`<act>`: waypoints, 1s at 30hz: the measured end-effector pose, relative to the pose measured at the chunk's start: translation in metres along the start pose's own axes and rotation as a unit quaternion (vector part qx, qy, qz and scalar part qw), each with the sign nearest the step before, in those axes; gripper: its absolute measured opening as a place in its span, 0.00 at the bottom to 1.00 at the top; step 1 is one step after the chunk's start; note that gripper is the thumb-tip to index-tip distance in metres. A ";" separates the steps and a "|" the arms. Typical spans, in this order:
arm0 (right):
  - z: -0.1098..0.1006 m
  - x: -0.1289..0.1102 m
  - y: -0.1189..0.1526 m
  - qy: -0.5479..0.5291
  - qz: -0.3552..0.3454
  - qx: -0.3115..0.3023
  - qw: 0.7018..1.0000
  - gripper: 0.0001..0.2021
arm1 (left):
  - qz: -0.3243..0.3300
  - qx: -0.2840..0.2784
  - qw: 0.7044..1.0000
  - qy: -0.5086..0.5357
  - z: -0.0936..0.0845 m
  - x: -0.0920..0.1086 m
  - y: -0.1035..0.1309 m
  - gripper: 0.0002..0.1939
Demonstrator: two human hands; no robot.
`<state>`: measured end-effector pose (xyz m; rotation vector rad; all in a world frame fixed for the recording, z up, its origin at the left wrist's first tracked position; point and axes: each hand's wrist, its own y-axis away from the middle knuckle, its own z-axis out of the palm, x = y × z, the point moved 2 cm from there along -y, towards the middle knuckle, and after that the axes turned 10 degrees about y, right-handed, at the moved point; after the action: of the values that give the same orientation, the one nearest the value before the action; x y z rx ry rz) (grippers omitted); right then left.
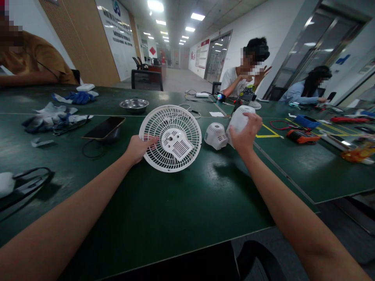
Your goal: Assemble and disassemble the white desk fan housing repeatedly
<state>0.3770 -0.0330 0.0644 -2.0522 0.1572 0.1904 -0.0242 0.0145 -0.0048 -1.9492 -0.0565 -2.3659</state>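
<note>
My left hand [140, 149] grips the left rim of a round white fan grille [187, 121], its fingers reaching behind or through the bars. A slotted white plate [177, 145] sits at the grille's centre. On the right, my right hand [247, 130] is wrapped around a white plastic housing [240, 117], which looks lifted above the table. Just left of it stands a second white vented housing [216, 136], close to the grille's right edge. Whether the two housings touch, I cannot tell.
A metal bowl [134, 104] lies behind the grille. Left are a phone [104, 128] on a dark support, gloves [51, 117] and a cable. An orange-black meter [302, 136] and a blue box [306, 121] lie right. Across the table a person [234, 80] sits with raised hands.
</note>
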 end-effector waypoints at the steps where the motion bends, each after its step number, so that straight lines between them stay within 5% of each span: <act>1: -0.002 0.008 -0.003 0.009 0.018 0.037 0.999 0.32 | -0.003 0.000 1.000 0.004 0.000 0.000 0.000 0.07; 4: 0.005 0.037 -0.005 0.006 0.097 0.062 0.993 0.38 | -0.013 -0.005 1.000 0.011 0.001 0.002 0.001 0.05; 10: 0.045 0.076 0.011 -0.103 0.240 -0.117 0.958 0.43 | -0.012 -0.015 1.000 0.011 -0.002 0.000 -0.001 0.04; 16: 0.054 0.083 0.018 -0.078 0.292 -0.195 0.933 0.45 | -0.019 -0.028 0.999 0.021 -0.003 -0.003 -0.004 0.05; 23: 0.051 0.075 0.012 -0.068 0.287 -0.092 0.951 0.42 | -0.023 -0.016 0.999 0.021 0.001 0.003 0.001 0.06; 30: 0.021 0.023 -0.006 -0.153 0.186 -0.021 0.970 0.38 | -0.006 -0.022 0.999 0.029 0.000 -0.001 -0.004 0.05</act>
<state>0.3988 -0.0121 0.0552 -1.9928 0.3473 0.7420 -0.0243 0.0180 -0.0057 -1.9029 -0.0132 -2.4484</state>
